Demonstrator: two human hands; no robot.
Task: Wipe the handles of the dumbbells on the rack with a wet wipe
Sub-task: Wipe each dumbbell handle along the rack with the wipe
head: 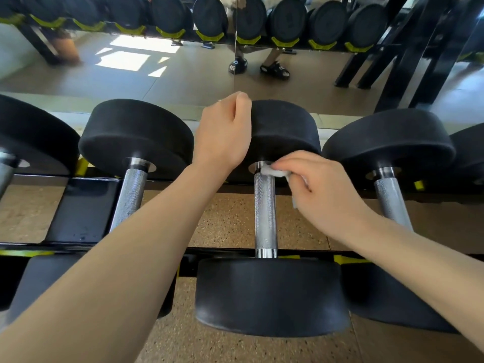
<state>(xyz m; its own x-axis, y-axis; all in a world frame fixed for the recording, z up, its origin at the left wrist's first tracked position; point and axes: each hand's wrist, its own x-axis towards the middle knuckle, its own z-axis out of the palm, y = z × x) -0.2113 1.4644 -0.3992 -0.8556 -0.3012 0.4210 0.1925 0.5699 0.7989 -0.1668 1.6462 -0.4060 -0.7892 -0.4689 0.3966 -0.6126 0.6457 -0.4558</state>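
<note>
No writing to read here.
The dumbbells [272, 294] and rack [83, 210] show no legible numbers, brands or labels.

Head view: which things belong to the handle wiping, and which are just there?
In the job:
wipe
middle handle
right hand, holding the wipe
left hand, gripping the far weight
other handles
rack

Just there:
mirror
floor
</note>
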